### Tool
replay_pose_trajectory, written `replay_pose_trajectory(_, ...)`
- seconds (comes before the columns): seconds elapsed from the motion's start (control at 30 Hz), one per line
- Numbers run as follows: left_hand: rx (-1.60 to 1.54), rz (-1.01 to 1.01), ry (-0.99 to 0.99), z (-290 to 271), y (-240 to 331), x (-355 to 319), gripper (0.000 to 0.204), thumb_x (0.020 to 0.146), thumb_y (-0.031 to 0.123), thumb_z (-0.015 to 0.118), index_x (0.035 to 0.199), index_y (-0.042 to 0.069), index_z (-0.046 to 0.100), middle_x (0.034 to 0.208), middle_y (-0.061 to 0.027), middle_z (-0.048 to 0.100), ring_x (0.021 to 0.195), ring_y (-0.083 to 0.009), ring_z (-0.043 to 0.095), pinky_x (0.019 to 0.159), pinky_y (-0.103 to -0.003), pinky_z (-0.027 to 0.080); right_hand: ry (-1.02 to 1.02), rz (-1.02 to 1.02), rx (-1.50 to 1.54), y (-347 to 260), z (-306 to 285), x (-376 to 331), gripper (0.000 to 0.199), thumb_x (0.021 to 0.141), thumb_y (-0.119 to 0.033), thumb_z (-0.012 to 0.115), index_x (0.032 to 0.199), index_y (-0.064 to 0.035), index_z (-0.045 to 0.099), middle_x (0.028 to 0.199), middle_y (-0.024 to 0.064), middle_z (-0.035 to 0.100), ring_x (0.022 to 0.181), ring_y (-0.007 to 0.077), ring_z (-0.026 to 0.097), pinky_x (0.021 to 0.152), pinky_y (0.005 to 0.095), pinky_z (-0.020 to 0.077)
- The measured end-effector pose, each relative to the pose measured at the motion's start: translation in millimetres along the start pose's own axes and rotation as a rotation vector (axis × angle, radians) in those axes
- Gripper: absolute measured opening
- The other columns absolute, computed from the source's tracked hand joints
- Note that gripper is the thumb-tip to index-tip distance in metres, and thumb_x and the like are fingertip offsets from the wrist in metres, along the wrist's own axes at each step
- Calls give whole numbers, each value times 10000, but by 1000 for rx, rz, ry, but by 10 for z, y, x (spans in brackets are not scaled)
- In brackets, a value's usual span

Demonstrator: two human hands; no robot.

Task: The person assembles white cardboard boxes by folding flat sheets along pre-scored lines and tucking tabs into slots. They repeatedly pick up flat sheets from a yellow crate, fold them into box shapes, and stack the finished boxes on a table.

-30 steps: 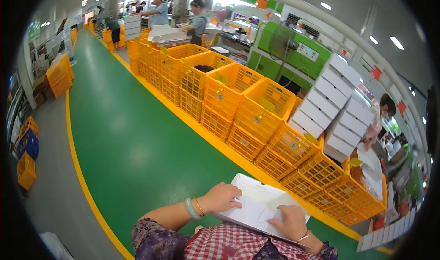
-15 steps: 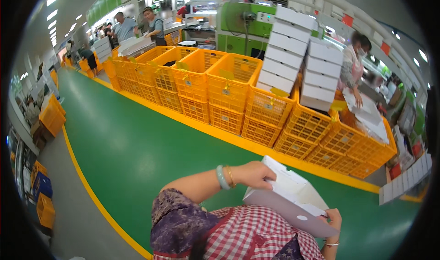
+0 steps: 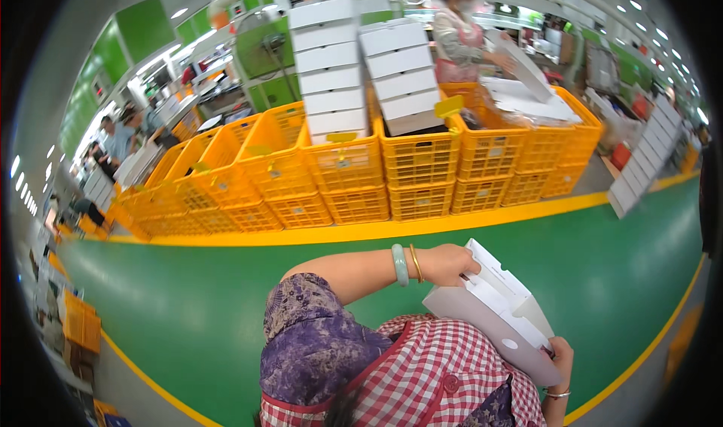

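A white cardboard box (image 3: 482,318) is held tilted against my checked apron, its top open and its inside partly visible. My left hand (image 3: 449,264) is closed on the upper left end, fingers curled over the edge. At the lower right end my right hand (image 3: 559,361) grips the box, with the thumb at its edge and some fingers hidden behind it. A pale round spot shows on the long side facing me. The bottom of the box's inside cannot be seen.
Yellow plastic crates (image 3: 346,167) stand stacked in a row along a yellow floor line. Tall stacks of white boxes (image 3: 326,69) rise from some crates. A co-worker (image 3: 458,32) behind them handles a white box (image 3: 523,69). More white boxes (image 3: 646,156) lean at the right.
The view has swung to the right, so the crates and co-worker appear farther left. The co-worker has raised a white box. Both my hands still hold the same box.
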State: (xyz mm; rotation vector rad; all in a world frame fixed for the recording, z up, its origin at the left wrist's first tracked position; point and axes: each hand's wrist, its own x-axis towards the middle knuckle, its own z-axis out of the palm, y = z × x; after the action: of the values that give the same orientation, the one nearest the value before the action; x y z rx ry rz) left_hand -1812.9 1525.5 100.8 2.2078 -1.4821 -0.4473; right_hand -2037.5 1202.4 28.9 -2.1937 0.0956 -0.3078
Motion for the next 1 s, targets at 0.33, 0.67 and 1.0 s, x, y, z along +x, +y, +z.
replay_pose_trajectory(0.33,-585,489,-162,-245,-738,1385,520,671,87,701,1177,103,582,1258,-153,472,1243,-309,361,1036,-415,290,369,76,238,507,-392,194,401,807,-312,659,1002,11,524,935,48,501,863,157,521,751,278,436)
replay_pose_trajectory(0.67,-591,560,-306,-577,-1702,2411,658,569,110,724,1209,142,580,1451,-147,256,1368,-347,158,1115,-479,126,184,146,524,1049,-827,1464,1033,650,-869,406,1143,37,472,1087,123,497,1054,236,504,924,385,430)
replay_pose_trajectory(1.0,-536,242,127,-105,-1612,3418,841,566,282,833,1285,56,460,1321,-162,401,1248,-333,360,1030,-420,344,185,328,531,2054,-1380,2086,844,747,-584,618,1271,47,415,1210,156,502,1085,244,529,914,377,436)
